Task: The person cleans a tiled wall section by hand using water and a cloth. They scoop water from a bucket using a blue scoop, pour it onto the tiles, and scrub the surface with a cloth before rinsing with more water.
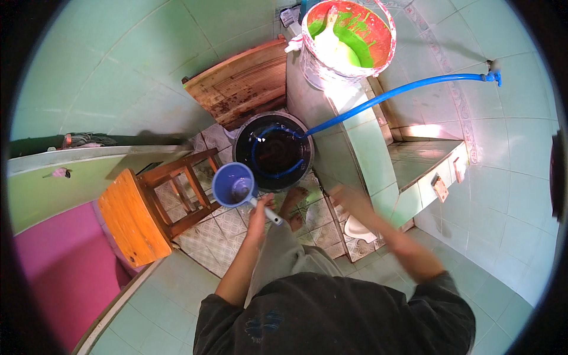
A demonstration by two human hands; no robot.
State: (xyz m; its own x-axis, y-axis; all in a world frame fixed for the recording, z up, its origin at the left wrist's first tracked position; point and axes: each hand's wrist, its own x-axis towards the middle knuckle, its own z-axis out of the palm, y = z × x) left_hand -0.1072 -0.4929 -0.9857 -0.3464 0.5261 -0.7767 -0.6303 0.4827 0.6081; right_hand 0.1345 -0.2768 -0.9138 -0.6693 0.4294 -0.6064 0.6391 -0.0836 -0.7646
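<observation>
My left hand (pixel 259 214) is closed round the pale handle of a blue plastic water dipper (pixel 225 190). The dipper's bowl tilts toward me, beside the near left rim of a round black tub (pixel 236 142). Dark water fills much of the tub, and a blue hose (pixel 402 96) runs down into it and curls inside. To the right, near the edge of the tiled ledge, my right hand (pixel 349 200) is held out in the air, its fingers smeared by motion. I cannot make out anything in it.
A paint-stained bucket (pixel 312 64) with green inside stands on the tiled ledge (pixel 374 168). Behind the tub leans a wooden board (pixel 245 77). An orange-brown wooden stool (pixel 133 219) is at left. A white ceramic basin (pixel 360 229) shows under my right forearm. My bare feet are near the tub.
</observation>
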